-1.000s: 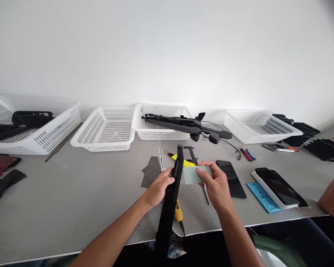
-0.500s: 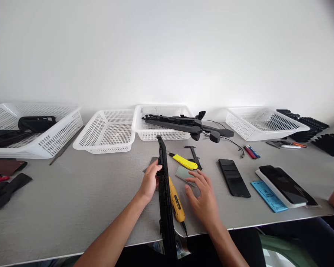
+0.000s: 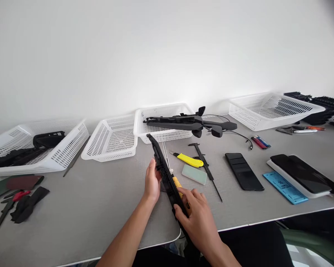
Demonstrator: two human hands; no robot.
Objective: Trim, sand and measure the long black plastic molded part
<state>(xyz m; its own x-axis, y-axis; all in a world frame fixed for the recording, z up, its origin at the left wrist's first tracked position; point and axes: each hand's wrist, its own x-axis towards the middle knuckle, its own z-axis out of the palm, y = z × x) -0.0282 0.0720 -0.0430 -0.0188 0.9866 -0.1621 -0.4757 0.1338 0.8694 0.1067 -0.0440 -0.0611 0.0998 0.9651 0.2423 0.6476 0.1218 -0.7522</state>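
Note:
A long black plastic part (image 3: 167, 177) slants across the front edge of the grey table, its far end raised. My left hand (image 3: 152, 181) is closed around its upper half. Lower down, my right hand (image 3: 195, 217) grips the same part, thumb on one side and fingers on the other. Partly hidden behind the part and my right fingers is a yellow tool (image 3: 177, 182). Just beyond lie a yellow utility knife (image 3: 189, 160), a pale green block (image 3: 194, 174) and a black caliper (image 3: 204, 161).
White baskets (image 3: 108, 154) line the wall; black parts (image 3: 178, 124) overhang the middle one. A black phone (image 3: 244, 171), a blue plate (image 3: 285, 187) and stacked phones (image 3: 302, 174) lie right. Dark cloth pieces (image 3: 29, 204) and a red-handled tool (image 3: 21, 195) lie left.
My right hand has come down and closed on the black part, which now tilts more to the left at its far end. The camera view has turned and shifted slightly.

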